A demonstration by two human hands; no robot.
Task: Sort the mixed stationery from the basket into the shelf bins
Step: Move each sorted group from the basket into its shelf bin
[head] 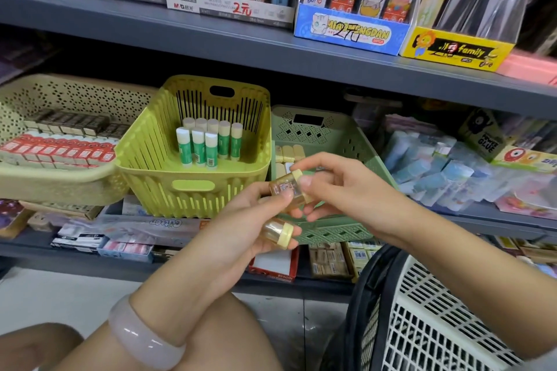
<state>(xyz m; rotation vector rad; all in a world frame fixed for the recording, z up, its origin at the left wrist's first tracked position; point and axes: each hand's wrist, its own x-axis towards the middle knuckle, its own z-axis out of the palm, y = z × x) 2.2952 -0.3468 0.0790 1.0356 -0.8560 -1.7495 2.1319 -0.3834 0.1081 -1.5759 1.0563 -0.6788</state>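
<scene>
Low at the right, the white lattice basket (437, 319) is seen. Two small amber glue bottles with pale yellow caps are held before the sage-green bin (355, 141): the lower bottle (275, 233) gripped by the left hand (241, 229), the upper bottle (287, 187) pinched by the right hand (340, 187), caps rightward, bin just behind.

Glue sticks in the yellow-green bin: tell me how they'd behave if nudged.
The glue sticks stand upright, tall and narrow, so they'd probably tip easily. Being round, fallen ones would likely roll. They look like light, stiff plastic.
</scene>
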